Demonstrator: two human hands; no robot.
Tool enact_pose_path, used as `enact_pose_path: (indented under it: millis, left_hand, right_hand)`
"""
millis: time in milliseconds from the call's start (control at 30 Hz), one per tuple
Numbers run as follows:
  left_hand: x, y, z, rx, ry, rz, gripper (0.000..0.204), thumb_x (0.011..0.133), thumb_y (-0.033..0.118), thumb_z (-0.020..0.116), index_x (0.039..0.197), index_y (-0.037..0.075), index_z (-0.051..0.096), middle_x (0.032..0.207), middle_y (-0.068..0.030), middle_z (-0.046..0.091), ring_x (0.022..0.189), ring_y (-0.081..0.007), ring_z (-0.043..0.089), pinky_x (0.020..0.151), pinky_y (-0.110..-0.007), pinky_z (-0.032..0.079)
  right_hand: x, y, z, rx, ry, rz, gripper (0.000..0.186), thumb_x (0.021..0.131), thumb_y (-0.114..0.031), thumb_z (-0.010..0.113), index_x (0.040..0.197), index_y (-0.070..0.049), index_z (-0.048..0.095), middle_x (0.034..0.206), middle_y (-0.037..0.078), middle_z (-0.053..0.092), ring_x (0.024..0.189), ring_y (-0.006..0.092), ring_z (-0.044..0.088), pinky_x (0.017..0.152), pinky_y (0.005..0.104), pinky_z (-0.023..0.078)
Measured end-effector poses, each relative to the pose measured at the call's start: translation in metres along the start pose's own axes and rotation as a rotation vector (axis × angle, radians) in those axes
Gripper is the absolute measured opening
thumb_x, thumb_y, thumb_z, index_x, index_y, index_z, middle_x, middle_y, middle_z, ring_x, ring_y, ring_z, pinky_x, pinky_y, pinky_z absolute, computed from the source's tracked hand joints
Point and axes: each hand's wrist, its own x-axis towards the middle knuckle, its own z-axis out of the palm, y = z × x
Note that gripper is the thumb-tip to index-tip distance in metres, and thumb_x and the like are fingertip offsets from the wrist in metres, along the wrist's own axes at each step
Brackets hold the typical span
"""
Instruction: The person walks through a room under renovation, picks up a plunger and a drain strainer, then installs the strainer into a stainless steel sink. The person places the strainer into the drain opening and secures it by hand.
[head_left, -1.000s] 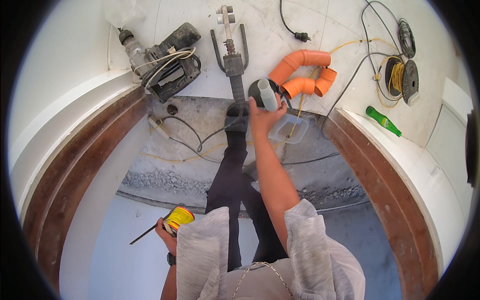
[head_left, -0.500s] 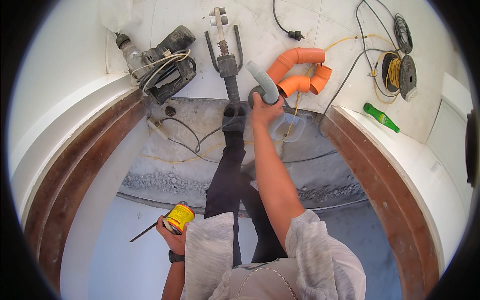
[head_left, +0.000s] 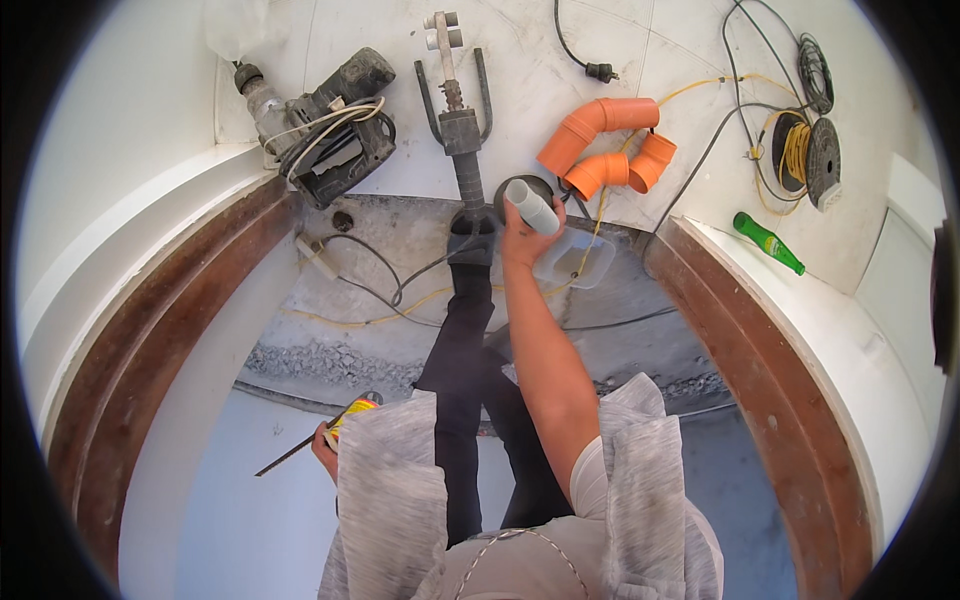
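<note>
My right hand (head_left: 526, 240) is wrapped round a short grey plastic pipe (head_left: 532, 207), whose open end tips up toward me. Behind it lies a round dark object, partly covered. Several orange pipe bends (head_left: 600, 120) rest on the pale floor just beyond, to the right. Low on the left, my left hand (head_left: 325, 452) grips a small yellow-and-red can (head_left: 343, 422), along with a thin dark strip (head_left: 288, 456) that sticks out to the left. My loose grey shirt covers much of that hand and can.
At the far left lies a power drill (head_left: 345, 130) with its cord bundled. A dark long-handled tool with two prongs (head_left: 460, 130) lies ahead of my leg. Right are a cable reel (head_left: 823, 165) and green bottle (head_left: 768, 242). A clear plastic tub (head_left: 590, 270) and rubble (head_left: 310, 365) lie below.
The grey pipe has turned in my right hand, its open end now tilted toward me. My left hand and the can have drawn back, more hidden by the shirt.
</note>
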Motion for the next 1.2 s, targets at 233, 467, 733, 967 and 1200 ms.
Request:
enact_pose_path:
  millis: [233, 467, 733, 967, 1200]
  left_hand:
    - [0.007, -0.016, -0.018, -0.206, 0.034, -0.169, 0.084, 0.084, 0.008, 0.08, 0.15, 0.0, 0.028, 0.141, -0.0186, 0.037, 0.13, -0.031, 0.044, 0.113, -0.045, 0.038]
    - [-0.006, 0.006, 0.001, 0.299, -0.064, 0.215, 0.091, 0.078, 0.008, 0.085, 0.15, -0.003, 0.029, 0.139, -0.0175, 0.037, 0.131, -0.0313, 0.041, 0.114, -0.045, 0.035]
    - [-0.011, 0.019, 0.013, -0.435, 0.014, -0.118, 0.067, 0.095, 0.017, 0.07, 0.149, 0.008, 0.03, 0.138, -0.0134, 0.039, 0.127, -0.026, 0.047, 0.104, -0.042, 0.05]
    - [-0.01, 0.015, 0.023, -0.035, -0.079, 0.134, 0.068, 0.096, 0.018, 0.068, 0.149, 0.006, 0.029, 0.138, -0.0141, 0.039, 0.127, -0.0264, 0.047, 0.108, -0.043, 0.046]
    - [0.001, 0.015, 0.029, 0.138, -0.073, 0.234, 0.092, 0.081, 0.008, 0.084, 0.152, 0.001, 0.026, 0.141, -0.016, 0.037, 0.13, -0.0288, 0.043, 0.112, -0.044, 0.04]
  right_hand:
    - [-0.006, 0.0, 0.01, 0.078, 0.037, -0.049, 0.09, 0.071, -0.019, 0.093, 0.142, -0.003, 0.041, 0.139, 0.021, 0.041, 0.13, 0.0395, 0.042, 0.11, 0.048, 0.036]
    - [0.03, -0.04, 0.001, 0.3, -0.062, 0.145, 0.084, 0.071, -0.026, 0.093, 0.135, 0.003, 0.048, 0.131, 0.021, 0.053, 0.122, 0.0334, 0.052, 0.105, 0.0459, 0.043]
    - [0.064, -0.047, -0.03, 0.638, -0.352, 0.608, 0.072, 0.073, -0.014, 0.092, 0.13, 0.001, 0.052, 0.124, 0.012, 0.062, 0.113, 0.0255, 0.064, 0.094, 0.0385, 0.054]
    - [0.068, -0.055, -0.033, 0.507, -0.463, 0.715, 0.074, 0.074, -0.022, 0.091, 0.133, 0.0, 0.051, 0.125, 0.014, 0.062, 0.114, 0.0304, 0.063, 0.098, 0.0421, 0.051]
    - [0.029, -0.034, 0.008, 0.251, -0.039, 0.249, 0.075, 0.07, -0.018, 0.092, 0.13, 0.003, 0.051, 0.12, 0.012, 0.062, 0.11, 0.0234, 0.061, 0.098, 0.0358, 0.049]
